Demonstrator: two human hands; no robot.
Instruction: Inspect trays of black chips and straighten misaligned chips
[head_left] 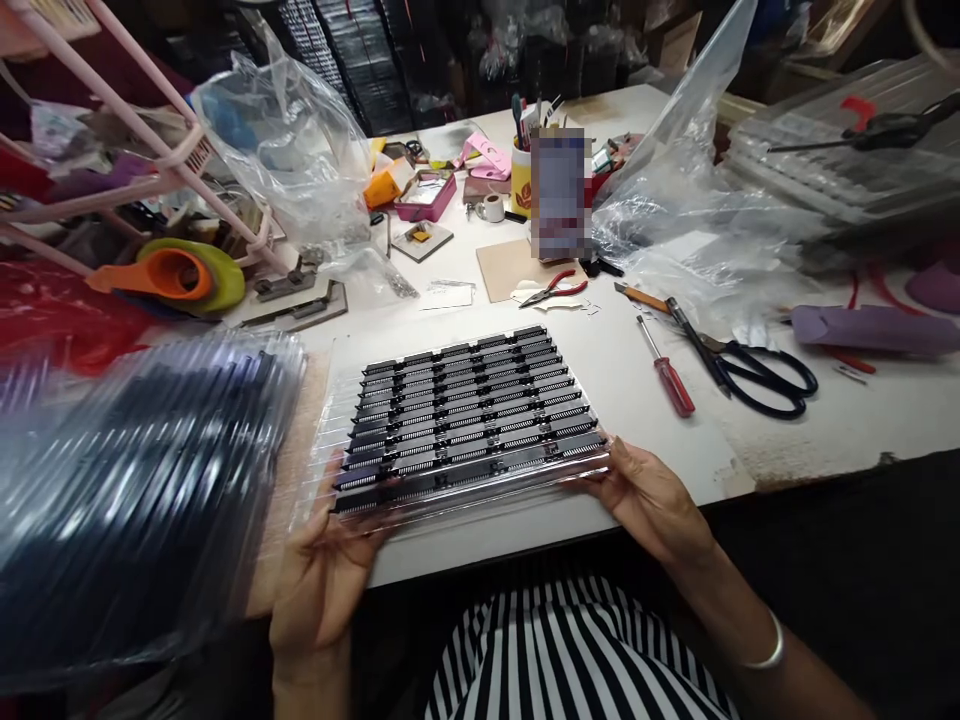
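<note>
A clear plastic tray [480, 497] filled with rows of black comb-like parts [465, 405] is held between my two hands, over the front edge of the white table. My left hand [322, 570] grips its near left corner, the fingers partly seen through the plastic. At the near right corner, my right hand [652, 500] pinches the tray with the thumb on top and the fingers beneath. To the left stands a tall stack of similar clear trays [142, 480] with dark contents, blurred.
On the right of the table [600, 360] lie a red-handled screwdriver [666, 370], scissors [772, 375] and a cutter knife [694, 340]. Red pliers [555, 288] rest behind the tray. Clear plastic bags [292, 150], a yellow mug [520, 180] and a pink rack [187, 165] stand farther back.
</note>
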